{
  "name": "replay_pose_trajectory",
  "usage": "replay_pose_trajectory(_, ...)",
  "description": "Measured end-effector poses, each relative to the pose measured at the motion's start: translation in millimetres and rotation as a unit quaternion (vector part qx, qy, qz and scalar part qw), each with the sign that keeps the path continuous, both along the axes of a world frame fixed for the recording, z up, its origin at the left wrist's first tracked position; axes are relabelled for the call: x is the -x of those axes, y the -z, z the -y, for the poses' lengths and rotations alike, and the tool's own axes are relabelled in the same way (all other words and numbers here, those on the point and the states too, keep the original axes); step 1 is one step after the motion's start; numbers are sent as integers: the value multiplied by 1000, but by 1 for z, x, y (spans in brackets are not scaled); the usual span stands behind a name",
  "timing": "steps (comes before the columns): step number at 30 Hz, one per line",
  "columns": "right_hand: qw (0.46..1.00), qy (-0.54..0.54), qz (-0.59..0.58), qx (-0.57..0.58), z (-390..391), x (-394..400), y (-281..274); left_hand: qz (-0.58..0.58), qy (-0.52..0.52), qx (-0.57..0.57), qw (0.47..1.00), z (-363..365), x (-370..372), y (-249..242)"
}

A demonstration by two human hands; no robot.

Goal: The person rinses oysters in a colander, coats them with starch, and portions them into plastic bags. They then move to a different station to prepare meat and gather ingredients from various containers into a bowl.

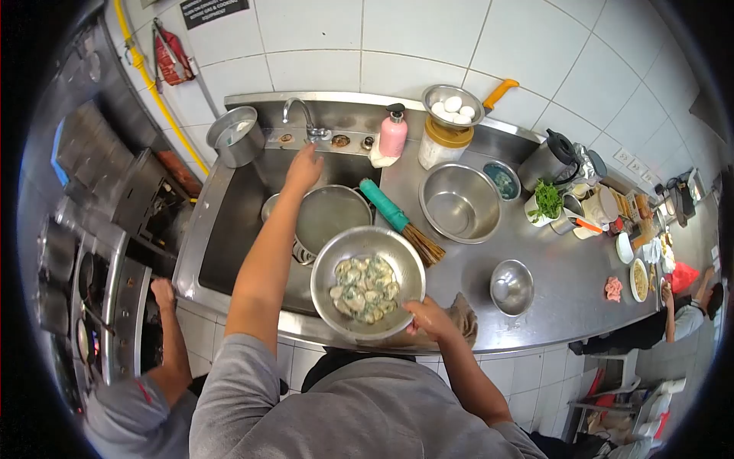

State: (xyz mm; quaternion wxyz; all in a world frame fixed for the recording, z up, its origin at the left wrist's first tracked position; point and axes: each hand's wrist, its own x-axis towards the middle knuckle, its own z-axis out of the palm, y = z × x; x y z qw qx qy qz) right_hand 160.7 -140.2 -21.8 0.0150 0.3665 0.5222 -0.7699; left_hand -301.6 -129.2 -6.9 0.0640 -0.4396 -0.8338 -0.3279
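My right hand (430, 317) grips the near rim of a steel bowl (329, 264) filled with shellfish (365, 287), held over the front edge of the sink (229, 237). My left hand (303, 168) reaches forward to the faucet (306, 122) at the back of the sink, fingers near the tap handle. Below the hand, a large steel pot (332, 210) sits in the basin. A brush with a teal handle (386, 206) lies on the sink's right edge beside the bowl.
On the steel counter stand a large empty bowl (459, 203), a small bowl (511, 287), a pink soap bottle (393, 134), a jar under a bowl of eggs (451, 107) and a kettle (550, 157). Another person's hand (162, 292) is by the stove at left; a seated person (688, 310) is far right.
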Motion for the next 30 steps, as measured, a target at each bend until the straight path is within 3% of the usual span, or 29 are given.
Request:
replay_pose_trajectory(4,999,42,7,-21,29,27,-5,-28,38,4,999,-53,69,2)
replay_pose_trajectory(7,992,119,40,-25,52,49,-8,-55,78,48,994,-64,81,13)
replay_pose_trajectory(8,991,123,40,-24,59,56,-7,12,29,91,995,-59,69,10)
replay_pose_trajectory(10,983,179,34,-10,67,63,-6,22,39,146,988,-53,65,28)
replay_pose_trajectory(14,973,226,37,-19,71,79,-19,160,119,-68,978,-31,61,101)
replay_pose_trajectory(15,973,228,40,-18,69,80,-18,269,117,-33,956,-22,50,106)
replay_pose_trajectory(16,973,228,43,-17,67,81,-17,373,112,2,921,-9,35,112)
replay_pose_trajectory(17,974,224,42,-18,66,83,-16,510,105,-20,854,5,17,133)
replay_pose_trajectory(18,966,253,45,-18,66,84,-17,531,55,128,836,26,1,126)
replay_pose_trajectory(19,958,282,47,-18,64,84,-17,652,18,65,755,34,-11,173)
replay_pose_trajectory(21,958,283,37,-18,59,84,-15,770,-197,-81,601,34,-11,298)
replay_pose_trajectory(24,955,291,42,-30,52,85,-13,738,-359,-291,492,43,-40,262)
replay_pose_trajectory(27,958,275,55,-50,48,86,-21,763,-268,-451,378,25,-22,251)
replay_pose_trajectory(30,963,263,42,-31,39,88,-27,771,-47,-559,303,-10,22,167)
